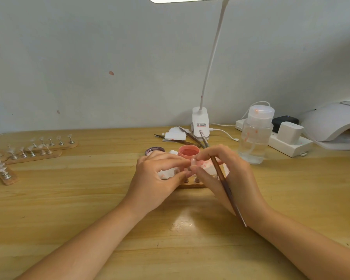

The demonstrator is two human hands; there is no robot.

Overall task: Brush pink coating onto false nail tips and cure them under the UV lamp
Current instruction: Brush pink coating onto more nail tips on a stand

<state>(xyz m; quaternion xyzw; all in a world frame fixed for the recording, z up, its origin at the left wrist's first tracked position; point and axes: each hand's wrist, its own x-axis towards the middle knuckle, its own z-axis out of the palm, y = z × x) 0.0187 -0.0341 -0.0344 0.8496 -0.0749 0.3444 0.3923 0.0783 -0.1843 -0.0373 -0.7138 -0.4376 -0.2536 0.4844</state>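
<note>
Both hands meet over a small wooden nail stand at the table's middle. My left hand and my right hand pinch a clear false nail tip between their fingertips. A long brown brush lies in my right hand, its shaft slanting down across the wrist. Just behind the hands stands an open pot of pink coating, with its dark lid to the left. The white UV lamp sits at the far right. A stained white wipe lies under my fingers.
Three wooden strips holding several clear nail tips lie at the left. A clear pump bottle stands right of the hands, before a white power strip. A clip desk lamp, spare brushes and paper pieces sit at the back.
</note>
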